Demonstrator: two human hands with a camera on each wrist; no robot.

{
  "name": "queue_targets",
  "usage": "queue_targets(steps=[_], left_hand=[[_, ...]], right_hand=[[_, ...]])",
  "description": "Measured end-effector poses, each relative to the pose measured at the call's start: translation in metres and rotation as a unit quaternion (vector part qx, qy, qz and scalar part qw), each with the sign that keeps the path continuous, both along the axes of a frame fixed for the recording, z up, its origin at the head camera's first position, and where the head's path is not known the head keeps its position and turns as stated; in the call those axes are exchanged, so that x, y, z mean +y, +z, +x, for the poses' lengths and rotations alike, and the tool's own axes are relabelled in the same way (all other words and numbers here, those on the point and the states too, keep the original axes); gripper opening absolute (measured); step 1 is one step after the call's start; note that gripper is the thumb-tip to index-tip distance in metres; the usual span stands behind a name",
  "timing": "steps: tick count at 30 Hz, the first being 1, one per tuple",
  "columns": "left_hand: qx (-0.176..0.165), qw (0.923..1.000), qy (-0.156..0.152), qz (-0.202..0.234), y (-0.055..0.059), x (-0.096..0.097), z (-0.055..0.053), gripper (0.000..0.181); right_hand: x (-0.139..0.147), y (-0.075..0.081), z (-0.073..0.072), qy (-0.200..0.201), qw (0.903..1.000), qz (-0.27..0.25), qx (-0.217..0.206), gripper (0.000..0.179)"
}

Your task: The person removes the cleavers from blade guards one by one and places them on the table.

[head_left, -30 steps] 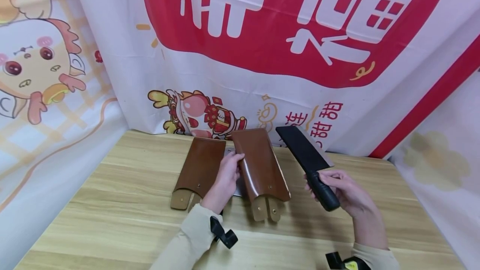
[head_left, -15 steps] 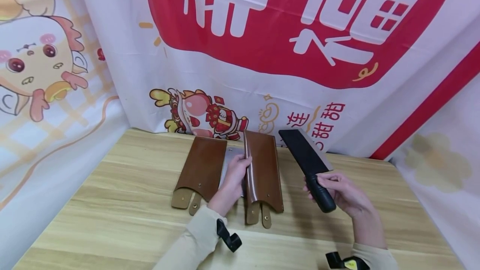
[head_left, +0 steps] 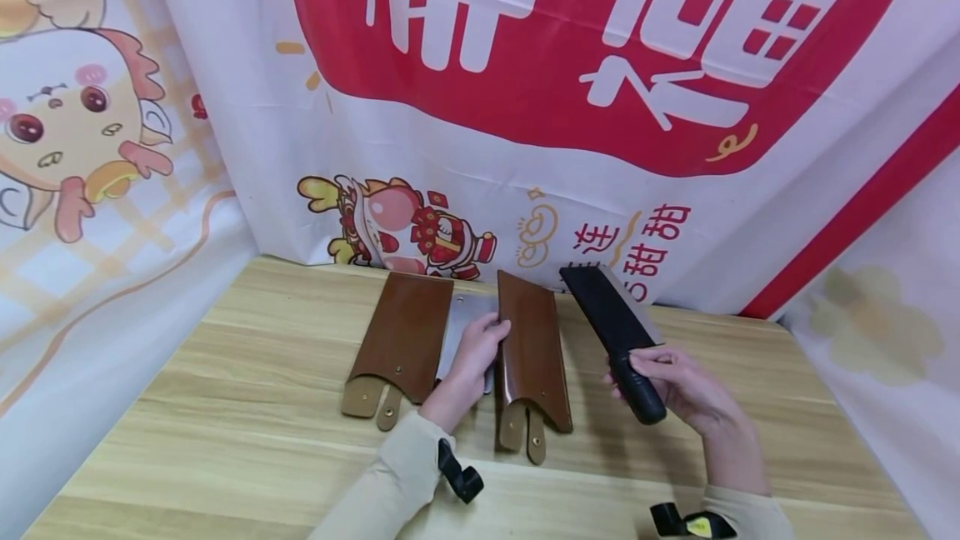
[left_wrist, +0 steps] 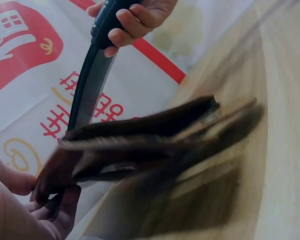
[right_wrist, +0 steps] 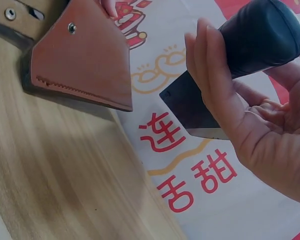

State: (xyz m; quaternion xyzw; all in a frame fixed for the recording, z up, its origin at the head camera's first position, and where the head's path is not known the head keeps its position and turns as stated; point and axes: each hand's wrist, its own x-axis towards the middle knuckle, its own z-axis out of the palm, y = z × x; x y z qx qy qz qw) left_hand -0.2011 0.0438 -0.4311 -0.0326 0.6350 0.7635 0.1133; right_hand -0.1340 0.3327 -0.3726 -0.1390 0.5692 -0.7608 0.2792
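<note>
A brown leather knife sheath [head_left: 531, 340] is pinched along its left edge by my left hand [head_left: 474, 354]. It is raised off the table and tilted, its two snap straps hanging toward me; the left wrist view shows its mouth gaping. My right hand [head_left: 678, 373] grips the black handle of a cleaver [head_left: 611, 307], whose dark blade points up and to the left, apart from the sheath. In the right wrist view the cleaver's blade [right_wrist: 192, 107] partly hides behind the fingers. A second brown sheath [head_left: 405, 327] lies flat on the table at left.
Between the second sheath and my left hand lies a grey metal blade [head_left: 457, 327], partly covered. Printed cloth [head_left: 420, 132] hangs behind the wooden table [head_left: 225, 407] and along both sides.
The held sheath has shifted right and turned its face sideways, with my left hand following, uncovering more of the grey blade. The cleaver has lowered slightly.
</note>
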Motion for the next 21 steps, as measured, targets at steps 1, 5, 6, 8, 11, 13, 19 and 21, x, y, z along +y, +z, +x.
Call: queue_targets(steps=[1, 5, 6, 8, 11, 13, 19, 21], left_hand=[[0.004, 0.9999, -0.004, -0.010, -0.001, 0.000, 0.000, 0.048], [0.012, 0.9985, -0.021, -0.049, -0.004, 0.000, -0.001, 0.051], [0.013, 0.9980, -0.024, -0.057, -0.005, 0.001, 0.000, 0.052], [0.019, 0.9970, -0.028, -0.070, -0.005, 0.002, 0.000, 0.051], [0.029, 0.9960, -0.024, -0.081, -0.005, 0.004, 0.001, 0.051], [0.042, 0.9952, -0.021, -0.086, -0.004, 0.005, 0.001, 0.053], [0.065, 0.9913, -0.023, -0.112, -0.003, 0.006, 0.003, 0.065], [0.070, 0.9892, -0.026, -0.126, -0.004, 0.006, 0.003, 0.066]], right_hand=[[0.000, -0.001, 0.000, -0.001, 1.0000, 0.001, -0.002, 0.036], [0.000, -0.003, -0.001, -0.010, 0.9998, 0.008, -0.013, 0.034], [0.000, -0.004, -0.002, -0.013, 0.9997, 0.011, -0.017, 0.033], [0.001, -0.006, -0.002, -0.019, 0.9994, 0.016, -0.025, 0.033], [0.002, -0.008, -0.002, -0.025, 0.9988, 0.022, -0.035, 0.033], [0.003, -0.010, -0.003, -0.025, 0.9987, 0.022, -0.038, 0.033], [0.004, -0.014, -0.004, -0.019, 0.9991, 0.025, -0.030, 0.032], [0.006, -0.016, -0.005, -0.020, 0.9988, 0.035, -0.027, 0.032]])
